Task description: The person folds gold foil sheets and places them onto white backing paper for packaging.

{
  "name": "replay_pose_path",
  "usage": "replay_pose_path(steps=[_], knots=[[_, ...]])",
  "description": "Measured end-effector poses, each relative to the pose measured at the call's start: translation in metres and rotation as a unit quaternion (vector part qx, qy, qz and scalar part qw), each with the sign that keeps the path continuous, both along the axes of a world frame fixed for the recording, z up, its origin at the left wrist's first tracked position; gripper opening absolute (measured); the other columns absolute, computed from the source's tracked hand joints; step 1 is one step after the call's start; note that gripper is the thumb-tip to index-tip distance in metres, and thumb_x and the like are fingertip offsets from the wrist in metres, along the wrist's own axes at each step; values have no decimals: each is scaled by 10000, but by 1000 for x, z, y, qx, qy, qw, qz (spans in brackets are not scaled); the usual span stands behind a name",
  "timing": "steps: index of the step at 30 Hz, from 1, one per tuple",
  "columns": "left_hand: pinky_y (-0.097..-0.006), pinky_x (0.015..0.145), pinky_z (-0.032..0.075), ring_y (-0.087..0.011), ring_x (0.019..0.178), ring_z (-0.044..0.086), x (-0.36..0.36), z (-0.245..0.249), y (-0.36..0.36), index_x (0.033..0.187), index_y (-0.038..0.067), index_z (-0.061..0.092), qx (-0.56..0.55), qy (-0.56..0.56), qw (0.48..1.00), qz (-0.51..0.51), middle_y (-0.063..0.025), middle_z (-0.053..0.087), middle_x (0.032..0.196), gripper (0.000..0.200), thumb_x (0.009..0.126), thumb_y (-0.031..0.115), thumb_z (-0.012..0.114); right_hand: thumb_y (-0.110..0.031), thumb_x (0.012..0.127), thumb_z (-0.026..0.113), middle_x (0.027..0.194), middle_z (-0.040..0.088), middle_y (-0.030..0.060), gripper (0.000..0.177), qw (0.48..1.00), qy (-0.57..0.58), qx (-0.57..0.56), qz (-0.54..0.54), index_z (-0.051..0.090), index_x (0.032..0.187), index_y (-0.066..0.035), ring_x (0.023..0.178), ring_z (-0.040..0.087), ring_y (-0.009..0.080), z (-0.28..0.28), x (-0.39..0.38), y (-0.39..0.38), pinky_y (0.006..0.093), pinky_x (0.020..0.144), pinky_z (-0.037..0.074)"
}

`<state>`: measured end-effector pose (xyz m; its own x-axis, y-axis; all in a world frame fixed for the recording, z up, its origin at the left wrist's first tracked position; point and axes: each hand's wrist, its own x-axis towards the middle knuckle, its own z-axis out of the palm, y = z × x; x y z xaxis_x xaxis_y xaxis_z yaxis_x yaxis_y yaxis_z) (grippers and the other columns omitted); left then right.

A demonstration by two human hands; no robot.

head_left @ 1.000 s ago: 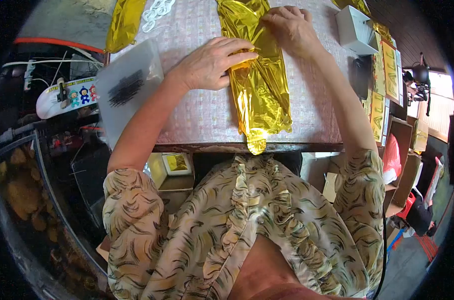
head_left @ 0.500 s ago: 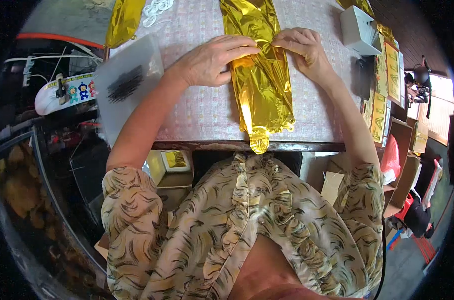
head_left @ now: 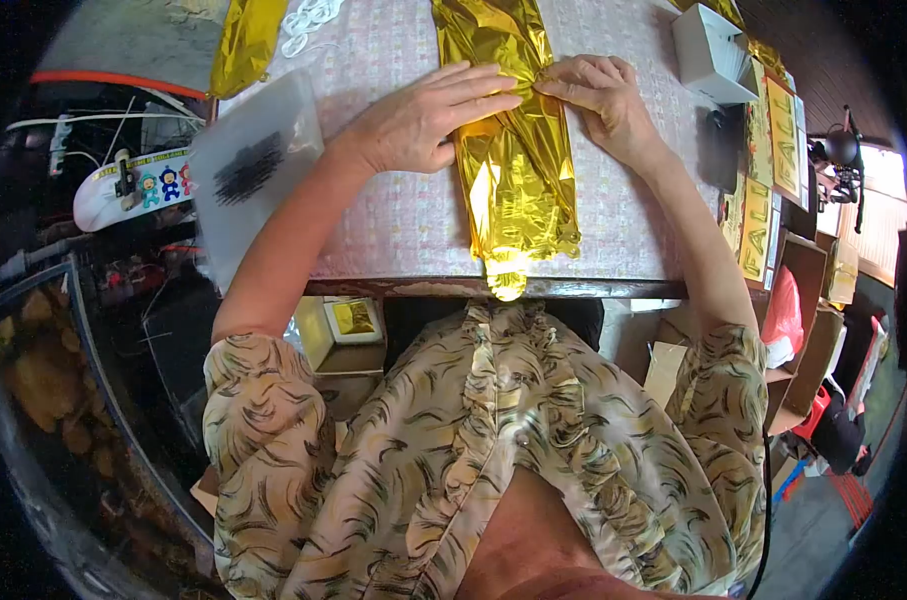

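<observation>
A shiny gold foil balloon [head_left: 518, 185] lies flat and creased on the cloth-covered table, its rounded tab hanging over the front edge. Across its middle, from the left side, my left hand [head_left: 413, 120] rests with fingers stretched out flat on the foil. My right hand [head_left: 598, 100] has thumb and fingertips closed on the balloon's right edge, level with the left fingertips. Between the hands the foil is puckered into folds.
A clear plastic bag [head_left: 208, 190] with a dark printed patch lies at left, near a white cord bundle [head_left: 311, 20]. More gold foil [head_left: 243, 45] hangs at the back left corner. At right stand a white box [head_left: 713, 55] and cartons marked FALL [head_left: 781, 140].
The balloon's lower part has shifted slightly left and up, and its middle is more puckered. My left fingers have spread a little; my right hand keeps its pinch.
</observation>
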<state>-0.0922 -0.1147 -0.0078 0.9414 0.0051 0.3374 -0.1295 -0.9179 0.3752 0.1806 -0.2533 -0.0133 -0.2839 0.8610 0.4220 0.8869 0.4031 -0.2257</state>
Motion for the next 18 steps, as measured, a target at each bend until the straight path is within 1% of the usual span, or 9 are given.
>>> replay_pose_path(steps=[5, 8, 9, 10, 12, 13, 14, 15, 18], knots=[[-458, 1228, 354, -319, 1432, 493, -2, -9, 5, 1467, 90, 566, -29, 14, 999, -7, -130, 545, 1524, 597, 887, 78, 707, 49, 873, 655, 1220, 697, 6, 389, 1000, 14, -23, -9, 741, 1197, -149, 1200, 611, 246, 0, 2, 0, 425, 1047, 380], [-428, 1204, 390, -278, 1389, 544, -2, -5, 10, 1460, 82, 585, -139, 14, 990, 12, -112, 600, 1477, 598, 885, 119, 747, 48, 869, 664, 1208, 693, 38, 398, 998, 40, -33, -32, 730, 1215, -139, 1190, 616, 249, 7, -3, -1, 420, 1035, 397], [-410, 1186, 410, -251, 1364, 558, -3, -6, 10, 1468, 60, 571, -328, 48, 943, 23, -116, 612, 1456, 606, 889, 103, 746, 39, 872, 677, 1193, 691, 57, 400, 997, 57, -34, -47, 726, 1227, -137, 1180, 622, 247, 9, -5, -1, 415, 1015, 420], [-391, 1168, 431, -224, 1338, 573, -5, -7, 11, 1476, 38, 557, -505, 80, 859, 33, -120, 624, 1434, 615, 893, 87, 746, 39, 872, 677, 1193, 691, 57, 400, 997, 57, -34, -47, 726, 1227, -137, 1180, 622, 247, 4, -4, 1, 415, 1015, 420], [-365, 1110, 465, -180, 1265, 588, -10, -15, 19, 1408, 4, 586, -524, 64, 849, 34, -97, 650, 1361, 491, 959, 169, 698, -30, 894, 731, 1155, 684, 88, 346, 964, 245, -93, -48, 727, 1230, -112, 1120, 638, 227, -12, -1, 3, 384, 945, 474], [-338, 1052, 499, -136, 1193, 603, -8, 2, 14, 1339, -29, 615, -541, 48, 839, 36, -74, 676, 1288, 423, 1024, 250, 650, -66, 904, 754, 1126, 688, 82, 303, 967, 230, -87, -67, 739, 1205, -93, 1081, 642, 213, -8, -3, 4, 364, 921, 491], [-312, 957, 489, -112, 1060, 604, -2, 17, 6, 1273, 12, 660, -367, 137, 881, 264, -31, 701, 1148, 516, 1042, 470, 598, -101, 914, 776, 1097, 691, 76, 269, 970, 214, -81, -85, 750, 1180, -74, 1041, 645, 199, -3, -7, 5, 344, 896, 508], [-306, 964, 480, -116, 1063, 599, -1, 19, 12, 1292, 2, 649, -388, 135, 882, 233, -32, 697, 1159, 527, 1056, 467, 574, -107, 921, 775, 1058, 707, 65, 202, 943, 281, -128, -125, 772, 1115, -48, 986, 645, 192, 2, -13, 5, 321, 919, 507], [-296, 987, 465, -119, 1089, 589, 1, 16, 17, 1329, -13, 635, -440, 111, 869, 199, -39, 686, 1193, 547, 1078, 463, 538, -78, 921, 769, 1028, 717, 56, 154, 927, 329, -128, -128, 785, 1070, -40, 983, 642, 176, -7, -12, 8, 300, 921, 507]])
